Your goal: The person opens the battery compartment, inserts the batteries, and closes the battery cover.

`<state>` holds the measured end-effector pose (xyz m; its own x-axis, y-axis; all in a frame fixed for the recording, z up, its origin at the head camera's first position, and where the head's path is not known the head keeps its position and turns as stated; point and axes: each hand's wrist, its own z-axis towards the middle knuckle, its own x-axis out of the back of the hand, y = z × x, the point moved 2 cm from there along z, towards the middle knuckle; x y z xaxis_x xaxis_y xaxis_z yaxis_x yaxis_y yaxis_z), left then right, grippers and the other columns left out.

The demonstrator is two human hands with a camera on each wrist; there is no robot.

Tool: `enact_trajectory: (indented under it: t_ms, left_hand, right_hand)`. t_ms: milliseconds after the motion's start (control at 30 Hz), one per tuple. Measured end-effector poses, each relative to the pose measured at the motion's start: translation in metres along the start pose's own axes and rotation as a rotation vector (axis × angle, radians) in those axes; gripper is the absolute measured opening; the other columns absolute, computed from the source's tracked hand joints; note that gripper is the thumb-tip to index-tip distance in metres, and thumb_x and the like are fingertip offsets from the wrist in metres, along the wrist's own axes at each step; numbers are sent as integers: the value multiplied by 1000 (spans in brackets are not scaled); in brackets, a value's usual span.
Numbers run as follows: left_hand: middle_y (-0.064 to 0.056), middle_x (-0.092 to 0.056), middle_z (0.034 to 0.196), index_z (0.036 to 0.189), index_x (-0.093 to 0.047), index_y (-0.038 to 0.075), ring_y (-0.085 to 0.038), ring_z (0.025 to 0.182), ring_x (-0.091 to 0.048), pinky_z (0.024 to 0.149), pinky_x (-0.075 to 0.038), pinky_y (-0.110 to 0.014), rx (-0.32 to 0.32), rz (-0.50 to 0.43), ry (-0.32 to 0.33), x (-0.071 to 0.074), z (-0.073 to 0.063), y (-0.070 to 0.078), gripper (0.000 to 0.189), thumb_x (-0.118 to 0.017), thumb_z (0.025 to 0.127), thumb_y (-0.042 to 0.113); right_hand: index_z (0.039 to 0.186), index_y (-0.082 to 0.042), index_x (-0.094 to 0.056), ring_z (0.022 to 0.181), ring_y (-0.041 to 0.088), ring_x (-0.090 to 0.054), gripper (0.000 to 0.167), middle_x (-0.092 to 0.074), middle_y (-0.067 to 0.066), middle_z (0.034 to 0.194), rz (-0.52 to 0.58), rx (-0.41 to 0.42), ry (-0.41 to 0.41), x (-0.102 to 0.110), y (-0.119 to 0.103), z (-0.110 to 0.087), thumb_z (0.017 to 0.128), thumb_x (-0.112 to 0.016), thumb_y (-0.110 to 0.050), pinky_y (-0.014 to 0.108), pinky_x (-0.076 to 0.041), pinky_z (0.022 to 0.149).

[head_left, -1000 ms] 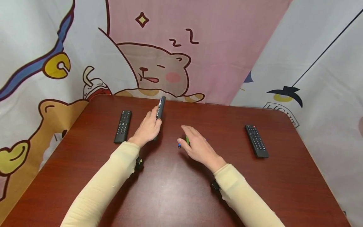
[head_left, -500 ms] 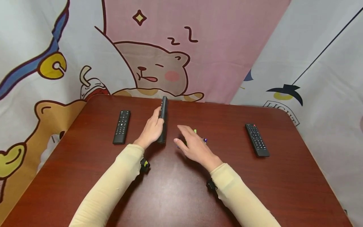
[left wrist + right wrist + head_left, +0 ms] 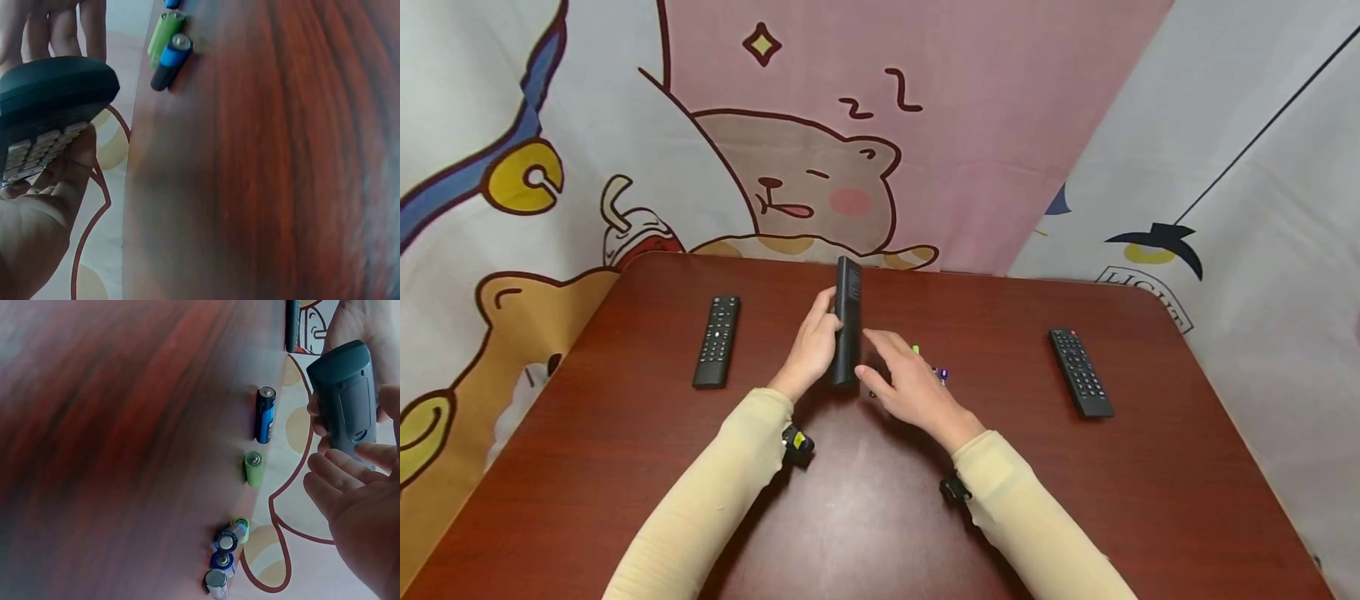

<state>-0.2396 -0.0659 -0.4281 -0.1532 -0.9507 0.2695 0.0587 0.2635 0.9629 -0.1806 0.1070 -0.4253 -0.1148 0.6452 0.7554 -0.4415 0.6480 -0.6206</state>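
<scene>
Across the glossy reddish-brown wooden table, here's the left hand gripping a long black plastic remote, held up with its back facing the right hand, whose fingers reach out loosely, holding nothing, just beside it. A black button-covered remote lies left, a black red-buttoned remote right. Near the right hand: a blue-and-black cylindrical battery, a shorter-looking green cylindrical battery.

"What colour is the held remote?"
"Black on my feed, with pale keys."
"Elsewhere?"
"I see a green battery, a blue-and-black battery, a red-brown grained desk and a pink-and-white bear-print backdrop."
</scene>
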Motion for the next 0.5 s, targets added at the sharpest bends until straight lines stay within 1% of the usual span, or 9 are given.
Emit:
enact_trajectory:
  t_ms: [67,167,233,333,433,500]
  left_hand:
    - [-19,-59,134,157,-39,18,-35,100,-63,86,-51,-44,-17,-34,-13,-4,-1,0,65,-34,92,12]
    - [-21,-60,131,155,-41,15,-35,100,-64,84,-52,-41,-51,-72,-6,-10,-2,1,64,-34,92,10]
    - [-22,-61,128,155,-42,13,-35,99,-64,82,-52,-40,-71,-96,5,-12,-2,1,64,-34,92,9]
    - [-25,-62,122,156,-40,11,-35,98,-64,81,-52,-37,-97,-154,6,-15,-3,2,63,-32,94,8]
    - [-26,-63,121,158,-38,12,-29,97,-65,82,-52,-33,-102,-225,-1,-17,-3,2,60,-30,99,10]
    - [-25,-63,121,159,-37,14,-24,95,-64,82,-51,-32,-87,-278,-10,-19,-4,3,57,-27,102,14]
  right_hand:
    - [155,-8,-45,136,29,-54,57,-51,14,152,16,-5,8,0,-1,-1,106,-60,-32,52,-47,108]
    - [156,-9,-44,130,29,-59,57,-52,14,148,30,4,21,0,-1,-1,106,-60,-30,50,-50,104]
    - [156,-9,-45,123,28,-62,56,-54,15,144,33,21,39,-1,-2,-1,105,-61,-28,48,-53,100]
    - [153,-8,-48,109,25,-63,55,-55,15,135,22,53,82,-2,-4,-1,104,-63,-26,44,-56,90]
    - [151,-9,-52,98,25,-59,53,-54,14,126,5,74,128,-3,-5,1,102,-65,-24,40,-54,79]
    - [148,-8,-55,92,24,-58,51,-54,15,120,12,88,162,-3,-6,2,101,-67,-22,38,-52,76]
